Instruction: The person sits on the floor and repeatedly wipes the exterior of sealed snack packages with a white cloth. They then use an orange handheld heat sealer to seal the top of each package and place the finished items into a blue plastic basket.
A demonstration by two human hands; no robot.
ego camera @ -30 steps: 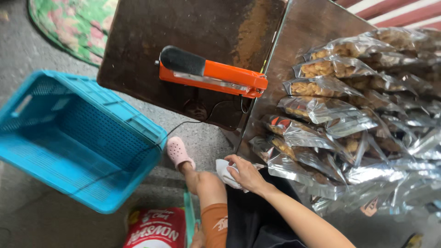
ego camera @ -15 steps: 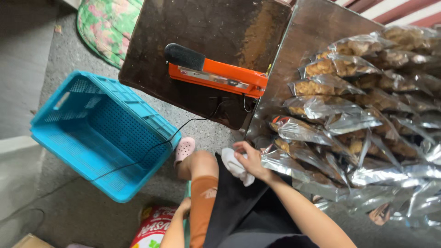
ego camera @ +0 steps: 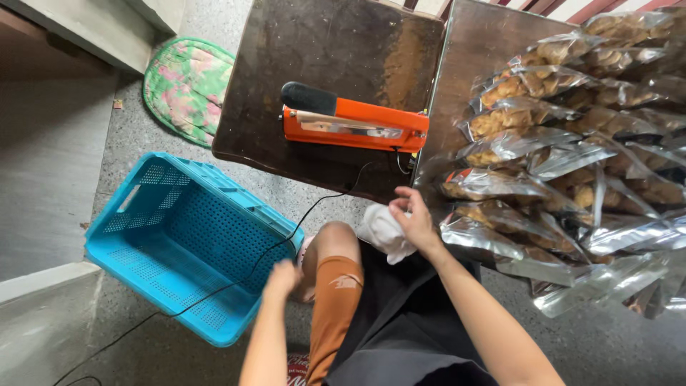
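Right hand [ego camera: 413, 221] closed on a white cloth [ego camera: 382, 230] bunched under the palm, foil snack bags [ego camera: 514, 236] just to its right and orange heat sealer [ego camera: 354, 126] beyond the fingertips; left hand [ego camera: 282, 277] loosely curled, empty, beside the blue plastic crate [ego camera: 189, 243] on its left.

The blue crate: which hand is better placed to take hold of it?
Probably left. The left hand is right at the near rim of the blue crate, and appears free. The right hand grips a white cloth by the foil snack bags, farther away.
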